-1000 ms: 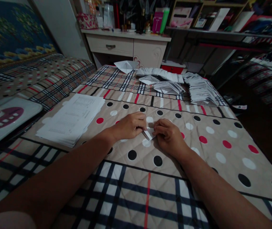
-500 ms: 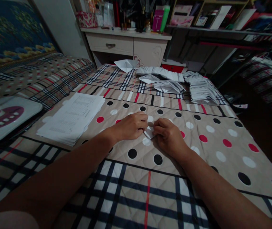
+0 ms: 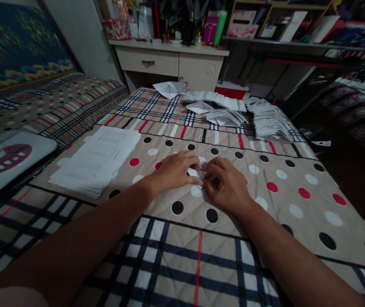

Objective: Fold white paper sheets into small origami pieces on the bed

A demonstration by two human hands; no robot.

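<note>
A small folded piece of white paper point(image 3: 197, 173) lies on the dotted and checked quilt point(image 3: 285, 200) in the middle of the bed. My left hand point(image 3: 172, 170) presses on it from the left, fingers stretched over it. My right hand point(image 3: 229, 185) pinches its right edge with curled fingers. Most of the paper is hidden under both hands.
A stack of printed sheets point(image 3: 96, 157) lies to the left. Rows of folded white paper pieces point(image 3: 233, 108) cover the far end of the bed. A white and maroon device point(image 3: 3, 160) sits at the far left. A dresser point(image 3: 169, 59) and shelves stand behind.
My left fingers have stretched forward over the paper and both hands have closed in on it; the paper shows less than before.
</note>
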